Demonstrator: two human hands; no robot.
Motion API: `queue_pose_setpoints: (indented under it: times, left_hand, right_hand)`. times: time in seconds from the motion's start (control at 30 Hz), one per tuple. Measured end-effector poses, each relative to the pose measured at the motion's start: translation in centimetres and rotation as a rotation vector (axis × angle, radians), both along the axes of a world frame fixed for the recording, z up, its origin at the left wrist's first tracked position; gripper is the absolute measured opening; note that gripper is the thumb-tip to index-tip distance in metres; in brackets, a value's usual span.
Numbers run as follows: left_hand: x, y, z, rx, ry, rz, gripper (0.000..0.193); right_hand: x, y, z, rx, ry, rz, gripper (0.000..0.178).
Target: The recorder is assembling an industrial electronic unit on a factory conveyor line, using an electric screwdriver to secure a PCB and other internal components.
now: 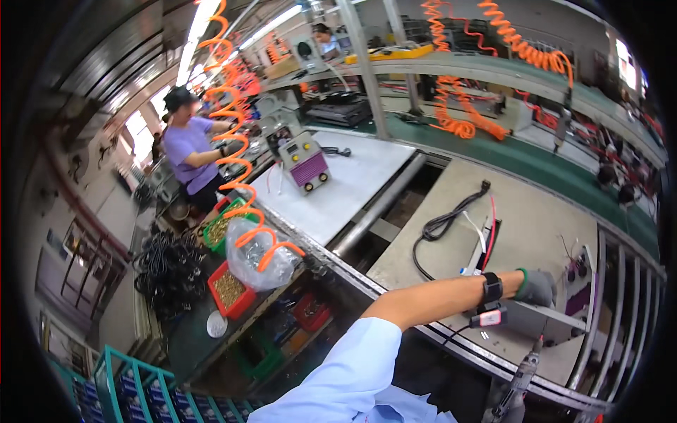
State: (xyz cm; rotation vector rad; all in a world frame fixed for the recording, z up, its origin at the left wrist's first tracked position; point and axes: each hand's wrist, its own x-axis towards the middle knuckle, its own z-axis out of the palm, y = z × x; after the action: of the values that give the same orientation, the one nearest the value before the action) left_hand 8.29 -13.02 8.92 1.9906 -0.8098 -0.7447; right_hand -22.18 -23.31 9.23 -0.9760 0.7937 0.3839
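My left hand (539, 287), in a grey glove with a green cuff, reaches across to the right. Its fingers are closed over the upper edge of a pale metal casing (557, 317) on the worktable. A power screwdriver (522, 381) points up toward that casing from the lower edge. Around its body, my right hand (512, 410) is only partly in view, in a grey glove. Black, white and red wires (488, 236) stand up behind the left forearm, and a black power cable (443, 224) loops on the table. Small dark knobs (578, 268) sit on the casing's right-hand panel.
A metal roller rail (592, 352) borders the table on the right. At left are a red bin of small brass-coloured parts (229, 290), a plastic bag (259, 261) and black cables (169, 271). A finished-looking machine (305, 162) stands farther off by a co-worker (189, 144). Orange coiled hoses (236, 127) hang overhead.
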Motion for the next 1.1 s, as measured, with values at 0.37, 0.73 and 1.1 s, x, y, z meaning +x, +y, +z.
queue_pose_setpoints:
  times: [0.37, 0.73, 1.1]
  left_hand:
    - [4.0, -0.9, -4.4, 0.012, -0.315, -0.188, 0.029]
    - [2.5, -0.5, -1.7, 0.116, -0.182, -0.106, 0.035]
    - [1.2, -0.8, -1.9, -0.045, -0.159, 0.009, 0.032]
  right_hand:
    - [0.6, 2.0, 2.8, -0.218, -0.205, 0.115, 0.039]
    - [0.1, 2.5, 4.1, -0.247, -0.242, 0.170, 0.040]
    - [0.9, 0.6, -0.7, -0.258, -0.083, 0.085, 0.088]
